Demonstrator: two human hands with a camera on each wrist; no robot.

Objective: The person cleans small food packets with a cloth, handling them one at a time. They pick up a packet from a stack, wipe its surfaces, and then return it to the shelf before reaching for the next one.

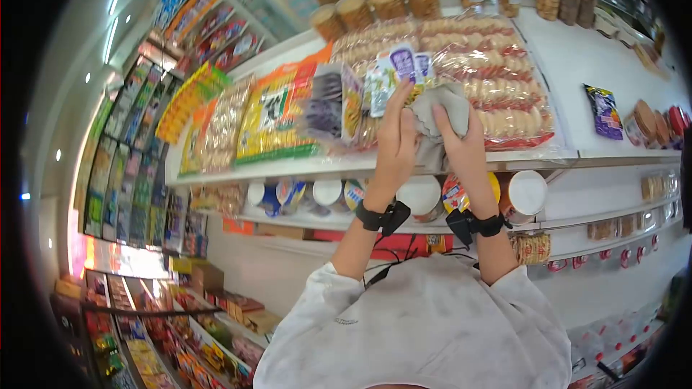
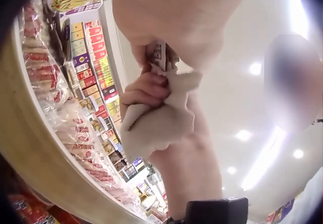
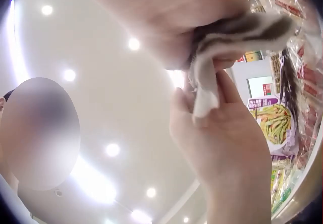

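My left hand pinches a small white-and-green food packet with a purple label, which stands up beyond its fingertips. A narrow printed edge of the packet shows between the hands in the left wrist view. My right hand grips a crumpled grey cloth bunched close against the packet. In the right wrist view, folds of the cloth hang from the right hand over the left fingers. Both hands are raised over the shelf's front edge.
Below the hands runs a white shelf with bagged snacks, a stack of purple packets and wrapped rows of round biscuits. Jars line the back. A purple bag lies at right. Lidded tubs stand on the lower shelf.
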